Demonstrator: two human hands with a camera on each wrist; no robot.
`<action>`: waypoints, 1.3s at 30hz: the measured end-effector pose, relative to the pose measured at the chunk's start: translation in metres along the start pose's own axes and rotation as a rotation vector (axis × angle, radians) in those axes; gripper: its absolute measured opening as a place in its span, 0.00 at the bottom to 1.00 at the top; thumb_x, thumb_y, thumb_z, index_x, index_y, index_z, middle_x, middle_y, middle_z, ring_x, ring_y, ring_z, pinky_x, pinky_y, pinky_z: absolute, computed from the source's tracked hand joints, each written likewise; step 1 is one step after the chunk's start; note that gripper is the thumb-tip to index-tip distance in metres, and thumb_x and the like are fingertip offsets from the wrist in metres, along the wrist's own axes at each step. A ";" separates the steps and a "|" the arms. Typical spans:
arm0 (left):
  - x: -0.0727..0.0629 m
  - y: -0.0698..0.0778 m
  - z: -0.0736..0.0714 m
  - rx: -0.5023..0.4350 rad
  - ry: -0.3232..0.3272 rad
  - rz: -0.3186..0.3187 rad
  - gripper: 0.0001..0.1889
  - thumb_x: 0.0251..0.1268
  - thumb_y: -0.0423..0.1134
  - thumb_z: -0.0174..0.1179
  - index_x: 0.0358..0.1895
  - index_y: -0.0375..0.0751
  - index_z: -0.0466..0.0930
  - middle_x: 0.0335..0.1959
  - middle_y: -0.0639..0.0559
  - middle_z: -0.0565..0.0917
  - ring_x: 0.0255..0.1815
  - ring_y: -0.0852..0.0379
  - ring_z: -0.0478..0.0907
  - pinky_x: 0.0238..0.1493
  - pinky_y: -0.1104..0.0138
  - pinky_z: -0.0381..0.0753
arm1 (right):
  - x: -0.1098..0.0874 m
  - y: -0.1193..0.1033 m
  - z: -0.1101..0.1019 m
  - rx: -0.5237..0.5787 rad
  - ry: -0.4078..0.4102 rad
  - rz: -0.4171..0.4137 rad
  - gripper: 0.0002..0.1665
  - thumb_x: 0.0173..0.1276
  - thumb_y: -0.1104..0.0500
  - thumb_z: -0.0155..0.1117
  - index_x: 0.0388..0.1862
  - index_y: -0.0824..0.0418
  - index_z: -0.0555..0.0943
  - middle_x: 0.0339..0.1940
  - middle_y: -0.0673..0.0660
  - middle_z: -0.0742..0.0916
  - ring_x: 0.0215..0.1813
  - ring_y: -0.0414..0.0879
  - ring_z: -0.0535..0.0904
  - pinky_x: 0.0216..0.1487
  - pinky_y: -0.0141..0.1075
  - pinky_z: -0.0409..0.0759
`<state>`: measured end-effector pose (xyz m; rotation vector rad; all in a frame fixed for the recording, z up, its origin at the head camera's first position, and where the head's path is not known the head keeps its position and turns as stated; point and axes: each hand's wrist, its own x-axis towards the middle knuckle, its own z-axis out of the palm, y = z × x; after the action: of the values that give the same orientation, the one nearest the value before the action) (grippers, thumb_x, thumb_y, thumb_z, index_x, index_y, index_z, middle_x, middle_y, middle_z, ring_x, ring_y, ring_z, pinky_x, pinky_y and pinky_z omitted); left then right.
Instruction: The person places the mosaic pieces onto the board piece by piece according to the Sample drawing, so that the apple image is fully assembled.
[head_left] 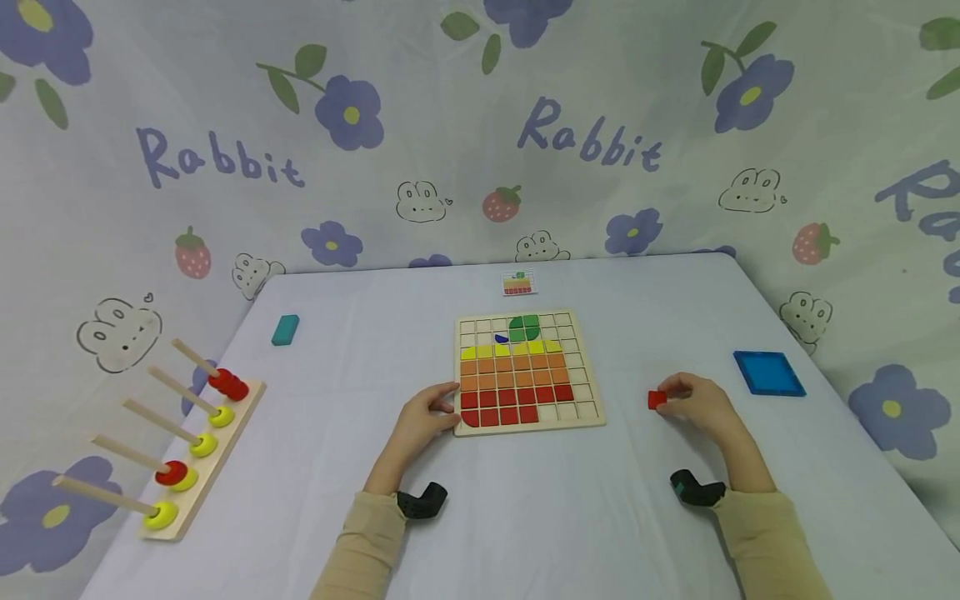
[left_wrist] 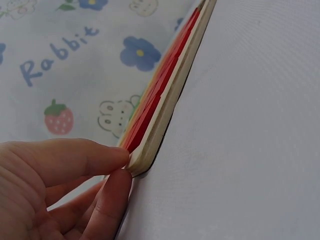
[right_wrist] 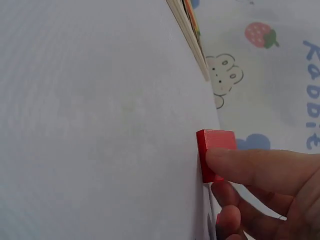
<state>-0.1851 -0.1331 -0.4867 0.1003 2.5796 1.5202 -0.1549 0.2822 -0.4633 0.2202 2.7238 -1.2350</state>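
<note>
A square wooden grid board (head_left: 588, 379) lies mid-table, filled with rows of red, orange and yellow tiles plus green pieces and a small blue one. At its near left corner, my left hand (head_left: 423, 417) holds the edge between thumb and fingers; the left wrist view shows the thumb (left_wrist: 95, 157) at that corner. To the right of the board, my right hand (head_left: 701, 404) pinches a red square tile (right_wrist: 220, 142) between thumb and fingers. A sliver of red also shows beside the lower curled fingers in the right wrist view. Bare squares (head_left: 566, 412) end the board's nearest row.
A small picture card (head_left: 519, 283) lies behind the board. Off to the right is a blue tray (head_left: 769, 373). On the left stand a teal block (head_left: 285, 330) and a wooden peg rack (head_left: 217, 467) with red and yellow beads.
</note>
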 end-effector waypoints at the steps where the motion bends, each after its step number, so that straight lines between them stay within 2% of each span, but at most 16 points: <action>1: 0.000 -0.001 0.000 -0.002 0.000 0.002 0.27 0.51 0.30 0.64 0.58 0.43 0.75 0.35 0.48 0.80 0.35 0.57 0.74 0.32 0.68 0.74 | 0.001 0.000 0.001 0.014 0.000 -0.010 0.20 0.58 0.61 0.65 0.47 0.69 0.75 0.47 0.69 0.78 0.48 0.60 0.70 0.43 0.47 0.73; 4: 0.001 -0.003 0.000 -0.001 0.005 0.013 0.27 0.50 0.30 0.64 0.58 0.44 0.75 0.35 0.49 0.81 0.35 0.57 0.74 0.32 0.68 0.74 | 0.004 -0.005 0.004 0.091 -0.010 -0.010 0.20 0.59 0.58 0.65 0.47 0.68 0.75 0.44 0.64 0.80 0.43 0.53 0.72 0.38 0.38 0.74; 8: 0.001 -0.003 0.000 -0.005 0.012 0.021 0.27 0.50 0.30 0.64 0.58 0.44 0.75 0.35 0.49 0.81 0.36 0.57 0.74 0.32 0.68 0.73 | 0.009 -0.022 0.012 0.274 -0.070 0.016 0.24 0.60 0.54 0.65 0.50 0.68 0.75 0.44 0.57 0.81 0.41 0.45 0.75 0.39 0.30 0.76; 13: 0.001 -0.003 0.000 -0.003 0.011 0.026 0.26 0.50 0.30 0.64 0.58 0.44 0.75 0.35 0.49 0.81 0.36 0.57 0.74 0.32 0.68 0.73 | 0.010 -0.051 0.033 0.498 -0.199 0.001 0.24 0.62 0.57 0.63 0.52 0.72 0.75 0.38 0.51 0.82 0.37 0.39 0.78 0.41 0.29 0.78; 16: 0.001 -0.002 0.000 0.001 0.011 0.017 0.26 0.50 0.30 0.64 0.58 0.44 0.76 0.35 0.49 0.81 0.35 0.57 0.74 0.32 0.68 0.73 | 0.012 -0.065 0.052 0.551 -0.245 0.030 0.22 0.62 0.60 0.63 0.51 0.72 0.76 0.36 0.51 0.83 0.34 0.39 0.79 0.39 0.30 0.78; 19: 0.002 -0.003 0.000 0.003 0.007 0.008 0.26 0.50 0.30 0.64 0.58 0.44 0.76 0.35 0.49 0.80 0.34 0.57 0.74 0.31 0.68 0.73 | 0.014 -0.076 0.071 0.476 -0.218 0.062 0.19 0.60 0.60 0.65 0.48 0.70 0.80 0.39 0.55 0.84 0.31 0.39 0.79 0.36 0.31 0.79; 22: 0.002 -0.004 0.001 0.004 0.003 0.007 0.26 0.51 0.31 0.64 0.58 0.44 0.75 0.35 0.48 0.80 0.34 0.57 0.73 0.30 0.68 0.73 | 0.015 -0.083 0.088 0.317 -0.156 0.063 0.15 0.58 0.60 0.67 0.42 0.67 0.83 0.42 0.59 0.83 0.31 0.40 0.78 0.34 0.31 0.79; 24: 0.002 -0.004 0.001 0.006 0.002 0.006 0.26 0.51 0.31 0.64 0.58 0.44 0.75 0.35 0.48 0.80 0.34 0.58 0.73 0.29 0.69 0.72 | 0.015 -0.087 0.096 0.210 -0.111 0.037 0.11 0.57 0.61 0.67 0.39 0.65 0.85 0.43 0.60 0.83 0.31 0.41 0.77 0.32 0.31 0.78; 27: 0.002 -0.004 0.000 0.012 0.005 0.005 0.26 0.51 0.31 0.64 0.58 0.44 0.75 0.35 0.48 0.80 0.34 0.58 0.73 0.29 0.69 0.73 | 0.015 -0.091 0.104 0.103 -0.065 -0.021 0.08 0.56 0.63 0.67 0.36 0.63 0.85 0.37 0.58 0.84 0.30 0.42 0.76 0.30 0.31 0.76; 32: 0.003 -0.003 0.000 0.016 0.009 0.006 0.27 0.50 0.31 0.64 0.58 0.44 0.75 0.35 0.49 0.80 0.34 0.57 0.73 0.30 0.69 0.72 | 0.012 -0.098 0.109 0.036 -0.017 -0.073 0.05 0.53 0.65 0.67 0.31 0.63 0.82 0.24 0.53 0.82 0.24 0.42 0.75 0.26 0.31 0.74; 39: 0.002 -0.002 0.000 0.022 0.005 0.000 0.27 0.50 0.31 0.64 0.58 0.45 0.75 0.34 0.49 0.80 0.34 0.57 0.73 0.30 0.68 0.72 | 0.010 -0.099 0.110 -0.001 -0.008 -0.094 0.02 0.52 0.66 0.67 0.27 0.63 0.82 0.21 0.52 0.81 0.24 0.41 0.74 0.25 0.31 0.72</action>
<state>-0.1871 -0.1336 -0.4892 0.0989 2.6001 1.4943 -0.1759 0.1348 -0.4643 0.0876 2.7572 -1.2552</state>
